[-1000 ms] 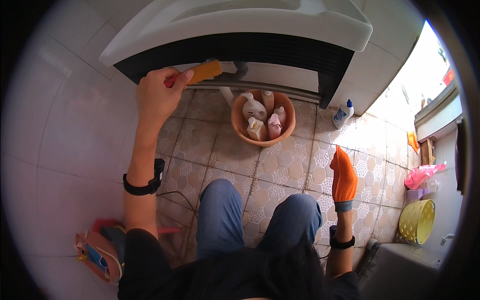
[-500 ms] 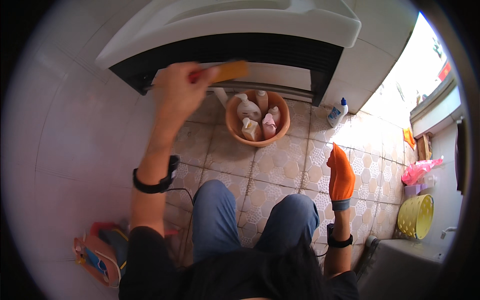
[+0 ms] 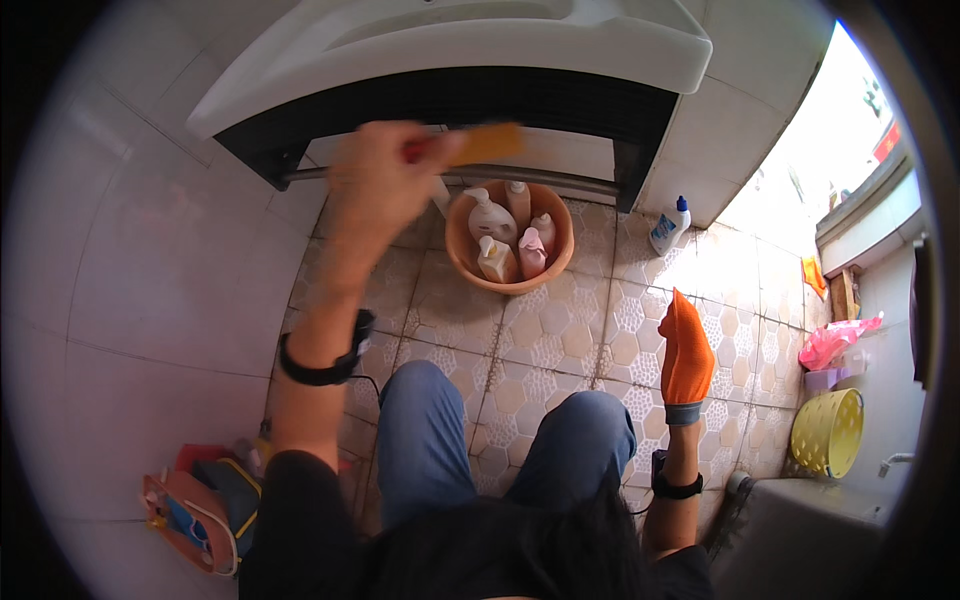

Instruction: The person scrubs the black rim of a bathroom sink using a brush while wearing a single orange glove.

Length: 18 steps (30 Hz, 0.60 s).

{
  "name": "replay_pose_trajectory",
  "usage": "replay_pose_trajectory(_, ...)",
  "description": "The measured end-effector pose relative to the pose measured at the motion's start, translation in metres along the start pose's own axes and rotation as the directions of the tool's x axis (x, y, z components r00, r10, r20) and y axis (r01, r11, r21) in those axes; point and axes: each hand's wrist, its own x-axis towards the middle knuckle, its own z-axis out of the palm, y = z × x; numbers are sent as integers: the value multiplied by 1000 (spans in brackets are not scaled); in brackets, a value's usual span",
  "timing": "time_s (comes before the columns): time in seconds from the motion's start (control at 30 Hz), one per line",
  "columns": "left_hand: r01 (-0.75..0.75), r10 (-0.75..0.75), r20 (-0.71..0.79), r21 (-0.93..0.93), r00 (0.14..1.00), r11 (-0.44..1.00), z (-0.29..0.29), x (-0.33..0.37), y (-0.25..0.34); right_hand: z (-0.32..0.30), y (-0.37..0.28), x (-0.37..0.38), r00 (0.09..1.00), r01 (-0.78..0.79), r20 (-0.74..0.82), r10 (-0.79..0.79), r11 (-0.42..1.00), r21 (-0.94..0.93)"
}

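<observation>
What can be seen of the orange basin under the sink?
The orange basin is a round, shallow tub that looks like plastic. It stands upright on the patterned tile floor, partly beneath the front edge of the white sink and behind the metal rail. It holds several pale bottles, some white, one pinkish, one yellowish, standing or leaning together. Neither hand touches it; the blurred left hand is raised up and to its left, holding a brush.
</observation>
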Motion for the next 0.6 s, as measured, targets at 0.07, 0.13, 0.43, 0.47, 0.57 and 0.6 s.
replay_pose_trajectory(0.07, 75, -75, 9, 11, 997, 997, -21, -4, -33, -3, 5, -3, 998, -46, 32, 45, 998, 34)
replay_pose_trajectory(0.13, 92, -92, -1, -11, 996, 996, -30, -1, -52, -7, 13, -4, 999, -49, 13, 49, 998, 27)
replay_pose_trajectory(0.43, -103, 106, -2, -219, 994, 970, 25, 21, 25, -1, 8, 6, 998, -63, 24, 61, 992, 106)
replay_pose_trajectory(0.47, -41, 47, 29, -178, 998, 983, 25, 21, 23, 1, 5, 4, 999, -28, 18, 28, 999, 43)
replay_pose_trajectory(0.57, -90, 90, -4, -100, 996, 991, 10, 16, -8, 1, 1, -2, 999, -22, 37, 22, 1000, 11)
replay_pose_trajectory(0.6, -29, 32, 25, -85, 999, 996, 0, 15, -26, 1, 2, -4, 998, -28, 53, 29, 999, -18)
